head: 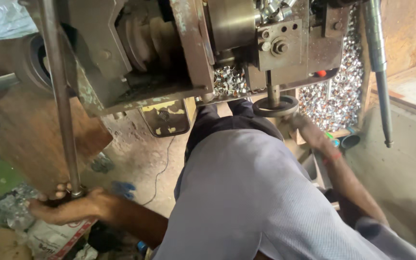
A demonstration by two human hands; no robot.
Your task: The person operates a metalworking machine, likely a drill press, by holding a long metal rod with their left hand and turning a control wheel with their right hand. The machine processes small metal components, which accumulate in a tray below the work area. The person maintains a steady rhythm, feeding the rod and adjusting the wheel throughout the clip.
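Nearby, heaped metal rings [335, 96] behind handwheel [275, 106].

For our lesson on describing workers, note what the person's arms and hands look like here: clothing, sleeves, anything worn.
Both forearms are bare, with no gloves on the left hand or right hand. A thin red band circles the right wrist. The sleeves of a pale grey-lilac shirt, finely textured, end around the elbows. No watch or rings can be made out.

A dusty, stained concrete floor [140, 159] lies below a worn metal machine [169, 48]. A rough brown wall [410, 29] stands at the right, in dim daylight.
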